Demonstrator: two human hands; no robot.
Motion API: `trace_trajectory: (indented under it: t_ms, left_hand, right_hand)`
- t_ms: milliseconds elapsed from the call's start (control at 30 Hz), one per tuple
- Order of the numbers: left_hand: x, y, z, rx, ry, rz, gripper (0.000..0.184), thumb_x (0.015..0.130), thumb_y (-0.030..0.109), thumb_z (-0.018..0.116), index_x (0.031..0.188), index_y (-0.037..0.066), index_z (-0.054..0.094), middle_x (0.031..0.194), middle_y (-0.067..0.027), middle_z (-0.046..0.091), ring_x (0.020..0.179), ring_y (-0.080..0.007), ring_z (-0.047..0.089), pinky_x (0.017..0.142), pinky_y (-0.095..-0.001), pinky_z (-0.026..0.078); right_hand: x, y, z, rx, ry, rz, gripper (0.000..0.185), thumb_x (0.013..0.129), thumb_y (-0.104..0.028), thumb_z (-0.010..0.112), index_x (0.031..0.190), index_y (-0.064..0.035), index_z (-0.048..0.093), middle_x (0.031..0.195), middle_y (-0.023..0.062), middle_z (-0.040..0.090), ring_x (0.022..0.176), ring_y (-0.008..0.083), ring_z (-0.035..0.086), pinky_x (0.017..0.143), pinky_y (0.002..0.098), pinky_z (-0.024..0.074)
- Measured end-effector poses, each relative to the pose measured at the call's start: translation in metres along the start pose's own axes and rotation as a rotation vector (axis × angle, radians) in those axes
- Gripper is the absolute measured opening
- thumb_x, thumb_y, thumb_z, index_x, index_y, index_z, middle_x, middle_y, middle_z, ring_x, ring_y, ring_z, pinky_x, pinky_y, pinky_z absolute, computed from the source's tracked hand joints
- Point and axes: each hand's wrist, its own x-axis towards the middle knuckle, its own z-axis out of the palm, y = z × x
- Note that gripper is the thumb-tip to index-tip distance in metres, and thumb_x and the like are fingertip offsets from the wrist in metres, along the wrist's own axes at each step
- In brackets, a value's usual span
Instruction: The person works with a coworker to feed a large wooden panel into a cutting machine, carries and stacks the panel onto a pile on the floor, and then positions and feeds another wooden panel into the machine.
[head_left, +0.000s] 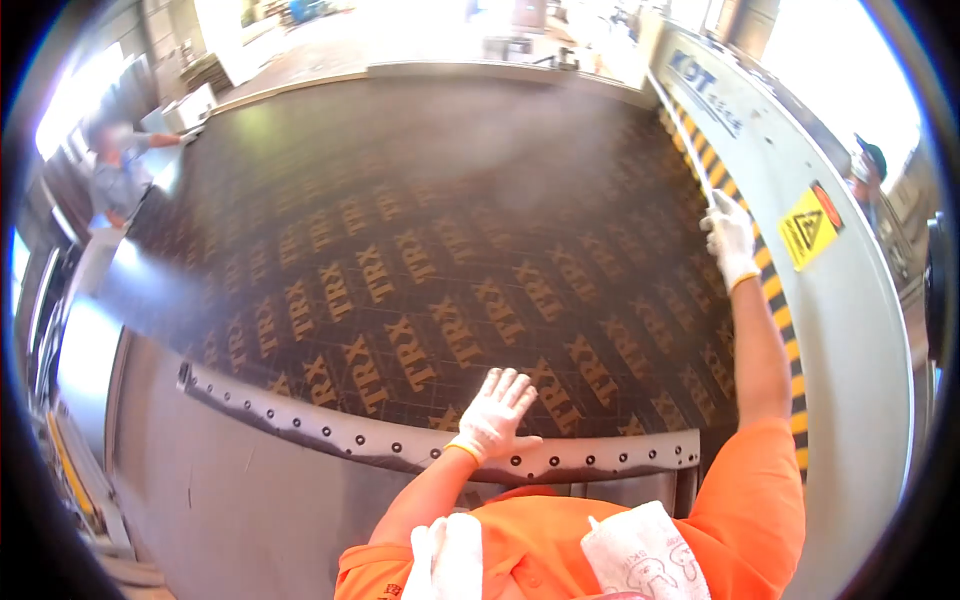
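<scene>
A large dark board [400, 290] with rows of yellow TRX print fills the middle of the head view. My left hand [497, 412], in a white glove, lies flat with its fingers apart on the board's near edge, just above the perforated metal strip [360, 441]. At the right edge of the board, my right hand [730, 235], also gloved in white, is closed round a long thin pale rod [684, 135] that runs away along the machine's side. Glare blurs parts of the board.
A grey machine beam [850, 330] with black and yellow stripes and a yellow warning sign [810, 226] runs down the right. One person [122, 175] stands at the board's far left. Another person [868, 168] is behind the beam.
</scene>
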Motion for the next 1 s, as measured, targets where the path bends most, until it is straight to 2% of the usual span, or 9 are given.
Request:
trace_trajectory:
  t_ms: [133,200,333,433,467,533,667,867,1000]
  left_hand:
    - [-0.017,0.014,0.005,0.037,0.056,0.019,0.091,0.083,0.065,0.079,0.145,0.0,0.065,0.157,-0.0221,0.056,0.154,-0.0452,0.043,0.133,-0.0613,0.023]
    - [-0.027,0.026,0.005,0.066,0.045,0.017,0.093,0.084,0.065,0.078,0.147,-0.001,0.064,0.158,-0.022,0.057,0.155,-0.0451,0.042,0.133,-0.0606,0.023]
    - [-0.035,0.056,-0.002,0.085,0.032,0.033,0.093,0.083,0.066,0.079,0.146,-0.001,0.065,0.157,-0.0222,0.057,0.155,-0.0455,0.042,0.133,-0.0598,0.024]
    - [-0.033,0.07,0.01,0.064,0.111,0.057,0.09,0.081,0.064,0.082,0.14,-0.002,0.068,0.154,-0.0226,0.059,0.151,-0.046,0.046,0.131,-0.0605,0.028]
    - [-0.03,0.077,0.012,0.056,0.121,0.061,0.091,0.08,0.064,0.083,0.14,-0.002,0.068,0.153,-0.0235,0.059,0.15,-0.0463,0.047,0.131,-0.0608,0.028]
    - [-0.025,0.091,0.014,0.072,0.098,0.052,0.093,0.079,0.065,0.083,0.141,-0.003,0.067,0.154,-0.0246,0.059,0.151,-0.0469,0.046,0.131,-0.061,0.028]
    - [-0.011,0.122,0.025,0.103,0.089,0.057,0.092,0.08,0.064,0.082,0.142,-0.003,0.066,0.154,-0.0255,0.059,0.151,-0.0479,0.047,0.131,-0.061,0.027]
    - [0.012,0.158,0.038,0.104,0.076,0.052,0.092,0.079,0.064,0.082,0.141,-0.003,0.067,0.153,-0.0262,0.06,0.151,-0.048,0.047,0.131,-0.0611,0.027]
    - [0.01,0.18,0.049,0.131,0.063,0.004,0.091,0.079,0.064,0.082,0.141,-0.001,0.067,0.154,-0.025,0.059,0.153,-0.046,0.045,0.132,-0.0593,0.026]
  right_hand:
    - [-0.016,-0.02,-0.214,-0.684,0.377,-0.469,0.046,0.099,-0.024,0.065,0.138,-0.0014,0.074,0.085,0.0087,0.073,0.066,0.0148,0.064,0.064,0.0329,0.053]
    - [-0.082,-0.07,-0.302,-0.842,0.43,-0.294,0.042,0.098,-0.024,0.066,0.13,0.0015,0.076,0.092,0.0138,0.078,0.075,0.0181,0.07,0.075,0.0359,0.0555]
    - [-0.18,-0.093,-0.486,-1.013,0.506,-0.285,0.035,0.097,-0.013,0.068,0.127,0.0046,0.076,0.091,0.0089,0.077,0.07,0.0131,0.064,0.067,0.032,0.0532]
    - [-0.25,-0.096,-0.58,-1.033,0.526,-0.107,0.035,0.096,-0.008,0.068,0.128,0.0069,0.075,0.11,0.018,0.081,0.093,0.0205,0.075,0.087,0.034,0.0573]
    - [-0.285,-0.129,-0.553,-1.024,0.576,0.138,0.033,0.097,-0.007,0.068,0.126,0.0066,0.076,0.112,0.0185,0.081,0.098,0.0237,0.077,0.091,0.0367,0.0579]
    - [-0.29,-0.063,-0.696,-1.219,0.584,-0.156,0.034,0.1,-0.01,0.066,0.131,0.001,0.075,0.109,0.0163,0.08,0.098,0.0256,0.076,0.09,0.038,0.059]
    - [-0.323,-0.038,-0.824,-1.4,0.532,-0.063,0.044,0.092,-0.03,0.072,0.131,-0.0124,0.08,0.128,0.021,0.078,0.119,0.035,0.075,0.106,0.0461,0.0566]
    - [-0.316,-0.038,-0.752,-1.514,1.002,-0.371,0.037,0.101,-0.018,0.067,0.135,-0.0082,0.075,0.126,0.018,0.077,0.118,0.0335,0.074,0.104,0.0431,0.0562]
    - [-0.224,0.009,-0.651,-1.358,0.765,-0.898,0.04,0.102,-0.008,0.066,0.141,-0.0123,0.069,0.13,0.0155,0.075,0.12,0.0358,0.071,0.105,0.0461,0.0563]
